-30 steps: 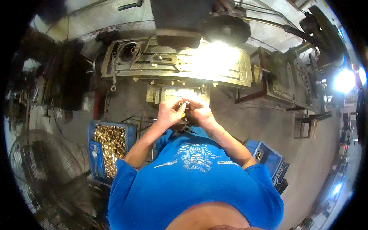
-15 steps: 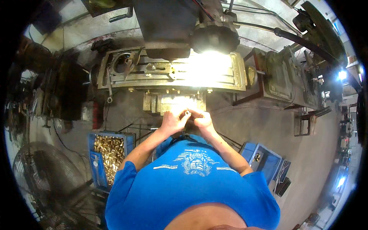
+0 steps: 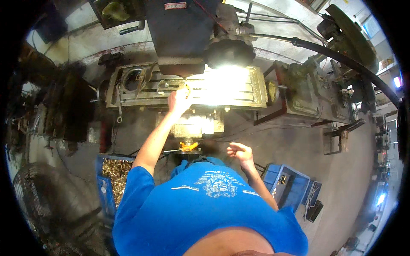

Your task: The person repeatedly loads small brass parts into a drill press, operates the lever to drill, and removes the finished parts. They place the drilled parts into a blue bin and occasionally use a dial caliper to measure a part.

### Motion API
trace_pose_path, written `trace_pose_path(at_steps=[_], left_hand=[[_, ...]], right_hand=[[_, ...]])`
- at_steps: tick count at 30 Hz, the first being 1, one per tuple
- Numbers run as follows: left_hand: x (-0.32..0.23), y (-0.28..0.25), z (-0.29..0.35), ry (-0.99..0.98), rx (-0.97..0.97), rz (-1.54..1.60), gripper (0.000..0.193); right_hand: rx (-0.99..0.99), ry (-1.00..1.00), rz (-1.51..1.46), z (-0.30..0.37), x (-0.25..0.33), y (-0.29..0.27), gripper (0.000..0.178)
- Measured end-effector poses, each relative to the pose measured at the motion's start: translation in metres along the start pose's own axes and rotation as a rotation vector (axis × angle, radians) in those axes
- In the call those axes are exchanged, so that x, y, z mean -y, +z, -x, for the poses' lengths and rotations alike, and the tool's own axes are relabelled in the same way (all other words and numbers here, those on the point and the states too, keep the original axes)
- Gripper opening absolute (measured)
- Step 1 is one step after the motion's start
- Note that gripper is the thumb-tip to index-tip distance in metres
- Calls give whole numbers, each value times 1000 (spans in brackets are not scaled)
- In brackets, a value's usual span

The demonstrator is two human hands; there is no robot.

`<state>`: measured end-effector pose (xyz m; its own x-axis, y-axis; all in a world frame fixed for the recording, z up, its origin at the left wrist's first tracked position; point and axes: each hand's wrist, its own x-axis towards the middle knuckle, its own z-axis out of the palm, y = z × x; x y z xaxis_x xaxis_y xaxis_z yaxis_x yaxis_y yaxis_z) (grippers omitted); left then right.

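Note:
My left hand [image 3: 180, 100] reaches out over the slotted machine table [image 3: 141, 102]. Its fingers are closed at the right end of a small metal fixture [image 3: 164, 86] bolted there, and whatever they hold is hidden. Below and to the right, in front of my body, is my right hand [image 3: 242, 154]. It hovers with fingers loosely apart and nothing visible in it. Above the fixture hangs the dark machine head [image 3: 177, 38]. Glare from a lamp [image 3: 232, 68] washes out the table's right half.
At my left stands a blue crate [image 3: 101, 181] heaped with small brass-coloured parts [image 3: 117, 173]. Another blue crate [image 3: 299, 187] at my right holds a few such parts. A wrench [image 3: 119, 106] hangs over the table's left front. An orange-yellow item [image 3: 188, 146] sits below the machine's front.
My hands were together before my chest around a small ring-shaped metal part. The left has moved forward to the fixture; the right has drawn back to the right and opened.

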<state>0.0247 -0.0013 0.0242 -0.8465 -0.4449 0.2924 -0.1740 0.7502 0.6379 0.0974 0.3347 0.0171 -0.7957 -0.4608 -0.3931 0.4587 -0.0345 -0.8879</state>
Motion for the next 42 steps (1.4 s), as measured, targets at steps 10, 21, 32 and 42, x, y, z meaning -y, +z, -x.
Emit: trace_pose_path(at_steps=[10, 21, 32, 42], left_hand=[[13, 19, -27, -86, 20, -58, 15], [30, 28, -22, -131, -21, 17, 25], [13, 19, -14, -318, 41, -168, 50], [25, 18, -6, -443, 3, -173, 52]], right_hand=[[-121, 11, -67, 34, -20, -30, 45], [-64, -163, 263, 33, 62, -27, 46], [-802, -1466, 2330, 187, 398, 54, 62], [-505, 355, 1797, 205, 329, 92, 84]])
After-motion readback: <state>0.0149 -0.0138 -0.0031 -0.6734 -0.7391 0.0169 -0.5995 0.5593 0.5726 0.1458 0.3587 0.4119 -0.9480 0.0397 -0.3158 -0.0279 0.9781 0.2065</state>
